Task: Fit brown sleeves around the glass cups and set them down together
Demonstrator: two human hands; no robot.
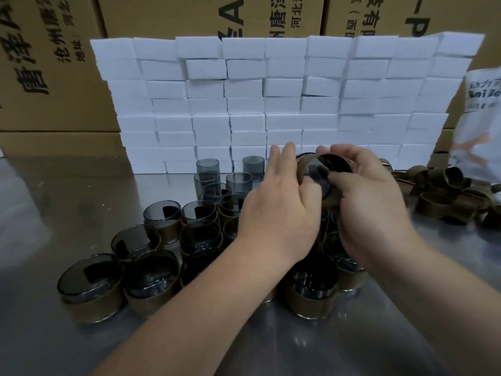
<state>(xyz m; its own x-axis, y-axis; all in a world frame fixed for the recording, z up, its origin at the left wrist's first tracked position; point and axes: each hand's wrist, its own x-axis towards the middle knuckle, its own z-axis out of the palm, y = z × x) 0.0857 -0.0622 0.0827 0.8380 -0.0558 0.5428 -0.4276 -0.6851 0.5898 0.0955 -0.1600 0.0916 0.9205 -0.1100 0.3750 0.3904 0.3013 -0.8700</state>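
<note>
Both hands hold one smoky glass cup (315,172) up above the table, tilted with its mouth toward me. My right hand (366,196) curls round the cup and the brown sleeve (332,200) on it. My left hand (282,202) pinches the cup's left side with thumb and fingers, the other fingers stretched out. Several sleeved cups (93,289) stand grouped on the table below my forearms. Bare grey cups (207,166) stand behind them near the white wall.
A pile of loose brown sleeves (439,202) lies at the right on the shiny metal table (54,202). A wall of white foam blocks (271,104) stands behind, with cardboard boxes (48,63) beyond. A white plastic bag (479,118) is at the far right.
</note>
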